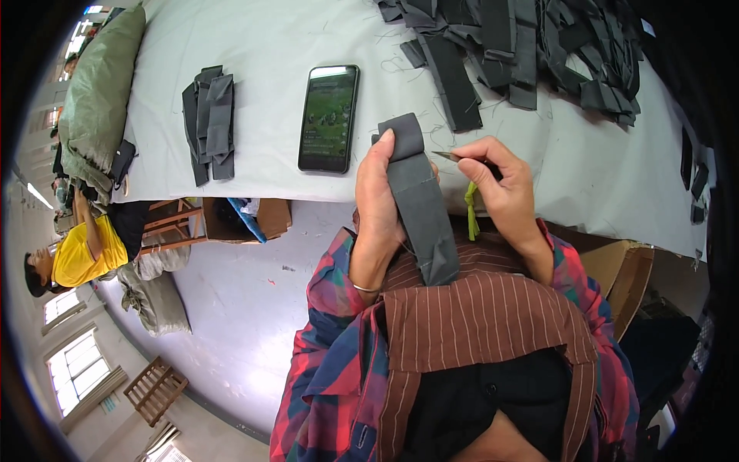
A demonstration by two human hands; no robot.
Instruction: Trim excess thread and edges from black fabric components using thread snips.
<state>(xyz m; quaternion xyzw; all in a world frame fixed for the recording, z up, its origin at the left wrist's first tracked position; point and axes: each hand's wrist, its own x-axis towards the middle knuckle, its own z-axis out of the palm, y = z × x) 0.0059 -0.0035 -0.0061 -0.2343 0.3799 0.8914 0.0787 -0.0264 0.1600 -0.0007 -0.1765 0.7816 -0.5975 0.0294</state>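
Observation:
My left hand is closed around a dark grey fabric strip, thumb pressed on its folded upper end. The strip hangs down in front of my striped apron. Just to its right, my right hand grips small thread snips with a pointed metal tip; their dark handle is mostly hidden in the fingers. A yellow-green ribbon dangles below this hand. The tip points at the strip and appears a little apart from it.
On the white-covered table lie a phone, a small stack of grey strips and a large heap of strips. A stuffed sack stands far left, near a person in yellow. Cardboard boxes sit below the table.

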